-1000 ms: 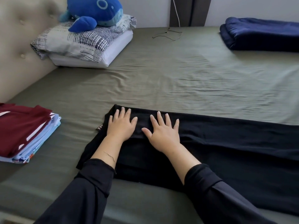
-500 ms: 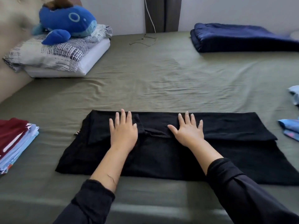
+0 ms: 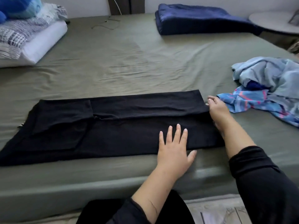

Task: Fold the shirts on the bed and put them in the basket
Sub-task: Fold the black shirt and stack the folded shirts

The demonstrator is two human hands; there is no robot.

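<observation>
A black shirt lies folded into a long band across the near part of the green bed. My left hand rests flat with spread fingers on the shirt's near right part. At the shirt's right end, my right hand lies with relaxed fingers, its fingertips touching the far right corner. A heap of unfolded shirts, light blue and blue-pink patterned, sits just right of that hand. No basket is in view.
A folded navy blanket lies at the far side of the bed. Pillows with a blue plush toy are at the far left. A thin cable lies near the wall. A round side table stands at the far right.
Both hands slid rightward along the black shirt; the right hand reached its right end. The view swung right, bringing the unfolded heap in and the folded stack out of view.
</observation>
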